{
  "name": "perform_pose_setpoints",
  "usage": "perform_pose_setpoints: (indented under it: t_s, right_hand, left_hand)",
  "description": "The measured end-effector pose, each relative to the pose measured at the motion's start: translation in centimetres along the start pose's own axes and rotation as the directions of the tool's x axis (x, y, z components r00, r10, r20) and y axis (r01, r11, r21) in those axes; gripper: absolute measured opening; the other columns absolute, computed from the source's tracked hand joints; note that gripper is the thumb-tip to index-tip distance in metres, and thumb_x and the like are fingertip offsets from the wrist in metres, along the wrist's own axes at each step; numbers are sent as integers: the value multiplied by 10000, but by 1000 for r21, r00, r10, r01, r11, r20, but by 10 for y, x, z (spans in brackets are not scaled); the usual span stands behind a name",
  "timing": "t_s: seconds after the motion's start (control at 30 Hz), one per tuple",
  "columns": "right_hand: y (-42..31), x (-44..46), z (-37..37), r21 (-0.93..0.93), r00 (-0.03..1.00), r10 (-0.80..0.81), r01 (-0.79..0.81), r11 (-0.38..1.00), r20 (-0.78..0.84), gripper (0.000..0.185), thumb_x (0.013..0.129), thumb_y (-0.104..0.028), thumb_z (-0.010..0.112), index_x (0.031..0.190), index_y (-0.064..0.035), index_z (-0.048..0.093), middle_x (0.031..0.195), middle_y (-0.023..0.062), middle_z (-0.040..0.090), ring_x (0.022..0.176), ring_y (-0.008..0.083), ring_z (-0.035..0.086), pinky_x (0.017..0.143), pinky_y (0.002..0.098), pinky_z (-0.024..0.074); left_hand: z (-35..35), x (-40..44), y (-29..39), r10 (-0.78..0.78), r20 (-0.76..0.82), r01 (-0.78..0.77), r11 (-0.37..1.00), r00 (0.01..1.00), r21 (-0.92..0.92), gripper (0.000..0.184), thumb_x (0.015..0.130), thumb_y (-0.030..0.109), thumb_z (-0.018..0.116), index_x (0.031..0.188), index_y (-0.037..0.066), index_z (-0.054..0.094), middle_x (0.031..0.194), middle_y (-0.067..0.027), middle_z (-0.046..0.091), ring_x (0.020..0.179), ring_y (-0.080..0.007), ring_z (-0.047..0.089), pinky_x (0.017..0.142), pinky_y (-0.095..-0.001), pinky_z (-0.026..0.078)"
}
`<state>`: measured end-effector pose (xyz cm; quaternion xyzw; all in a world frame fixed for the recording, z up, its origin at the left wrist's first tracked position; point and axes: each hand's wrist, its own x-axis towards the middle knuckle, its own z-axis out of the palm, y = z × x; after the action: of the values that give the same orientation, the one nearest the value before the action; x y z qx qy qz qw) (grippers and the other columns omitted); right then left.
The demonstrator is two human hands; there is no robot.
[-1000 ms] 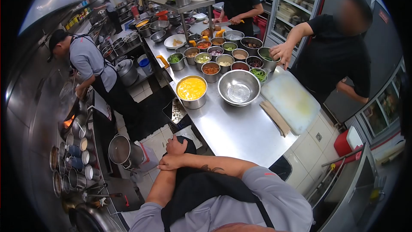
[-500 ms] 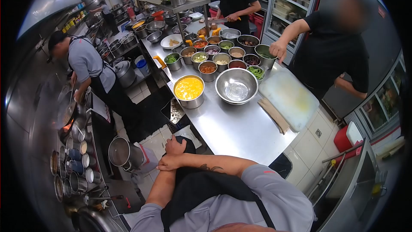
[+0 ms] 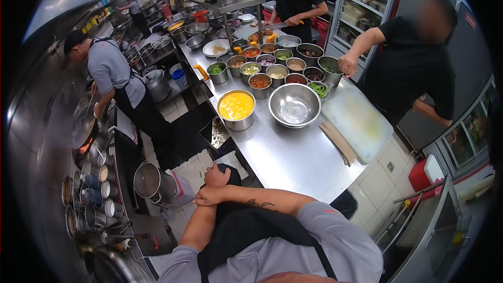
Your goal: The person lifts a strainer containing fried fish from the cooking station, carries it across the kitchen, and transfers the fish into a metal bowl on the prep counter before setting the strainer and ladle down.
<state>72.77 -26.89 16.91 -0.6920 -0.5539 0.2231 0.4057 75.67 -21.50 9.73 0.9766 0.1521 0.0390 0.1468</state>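
My forearms cross low in front of my apron [image 3: 246,241]. My right hand [image 3: 208,196] is wrapped round my left wrist, its fingers closed. Just above it my left hand [image 3: 216,176] looks loosely curled, with nothing visible in it, though part of its fingers is hidden. Both hands are apart from the steel table [image 3: 283,162]. Nearest on that table are a pot of yellow liquid [image 3: 236,106], an upright steel bowl [image 3: 294,106] with nothing visible in it, a folded tan cloth [image 3: 338,142] and a white cutting board [image 3: 359,120].
Several steel pots of chopped ingredients [image 3: 259,85] crowd the table's middle. A co-worker's hand [image 3: 347,65] is at a deep pot on the right. Another person holds a knife [image 3: 280,24] at the back. At left, someone works a wok [image 3: 84,128] over flame. A stockpot [image 3: 148,181] stands left.
The view has shifted slightly, so the table and its pots sit a little further right. The right-hand co-worker's fingers have drawn together near the deep pot. My hands keep their hold.
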Motion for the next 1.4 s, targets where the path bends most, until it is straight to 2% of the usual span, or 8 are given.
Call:
perform_pose_setpoints:
  t_s: [0.13,0.23,0.33,0.63,1.13,1.33,1.4]
  right_hand:
    - [4,1,3,-12,997,-42,41,999,-58,490,983,-390,459,801,17,662,773,237,657,741,422,641,708,464,505]
    - [1,-1,1,12,997,-47,47,999,-61,484,982,-383,465,793,19,657,758,236,654,723,423,639,695,464,503]
    - [-3,-1,-3,-3,1000,11,-11,1000,6,446,957,-360,466,866,23,675,856,237,677,797,410,652,764,469,499]
    - [-2,0,0,19,999,39,-40,999,14,438,958,-361,474,887,21,676,859,241,677,821,411,654,785,461,501]
    - [2,-1,2,0,1000,23,-23,1000,-11,464,963,-378,453,862,16,677,860,235,677,808,415,648,775,466,496]
    - [8,1,6,12,996,-64,65,998,-67,454,958,-364,459,821,13,672,802,229,669,754,412,643,742,468,496]
    - [3,0,1,68,999,13,-15,998,31,476,939,-402,484,883,38,658,899,273,654,854,431,627,828,489,472]
  left_hand:
    - [1,1,0,3,-2,-3,1000,1000,-4,612,742,469,660,1159,30,576,1017,-268,601,920,-449,623,784,-528,516]
    - [-1,0,1,2,-10,-2,1000,1000,-1,612,741,467,662,1157,27,577,1013,-268,602,918,-449,622,782,-529,516]
    - [-2,-1,1,0,-3,0,1000,1000,-5,615,742,466,660,1159,22,577,1013,-270,602,922,-450,620,785,-529,515]
    - [-1,-1,-1,-2,-2,2,1000,1000,-12,610,747,462,658,1165,27,574,1015,-274,602,932,-456,616,798,-528,513]
    - [-2,-2,3,-23,17,23,1000,1000,10,648,749,475,655,1229,51,557,1066,-261,598,952,-451,617,809,-527,511]
    - [-2,-2,3,-15,9,15,1000,1000,20,658,745,476,664,1228,42,558,1067,-262,602,943,-455,622,807,-527,514]
    - [1,-1,2,-14,12,14,1000,1000,25,660,746,476,664,1227,38,557,1063,-264,602,939,-455,623,808,-528,513]
